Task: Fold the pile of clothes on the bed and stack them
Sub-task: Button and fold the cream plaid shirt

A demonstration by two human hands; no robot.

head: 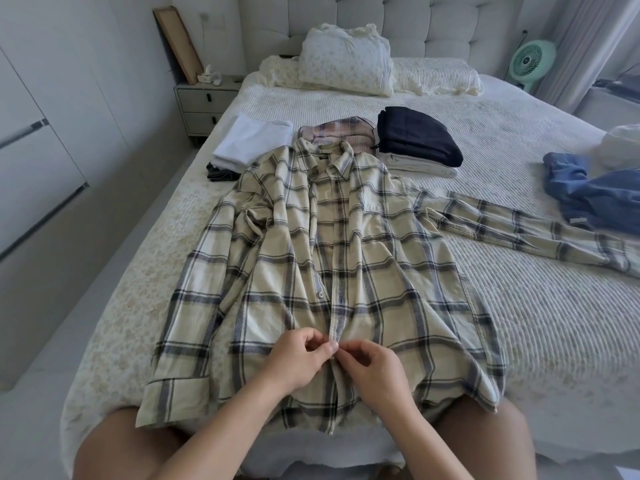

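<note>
both hands, left hand (300, 355) and right hand (372, 367), pinch the plaid shirt (363, 258) placket; collar label unreadable.

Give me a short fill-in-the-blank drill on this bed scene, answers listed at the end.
1. Both hands, left hand and right hand, pinch the front of the ____ shirt.
2. The shirt's outstretched sleeve reaches toward the ____ jeans.
3. The folded black garment lies on top of a ____ folded item.
4. A green ____ stands beside the headboard.

Answers: plaid; blue; white; fan
</note>
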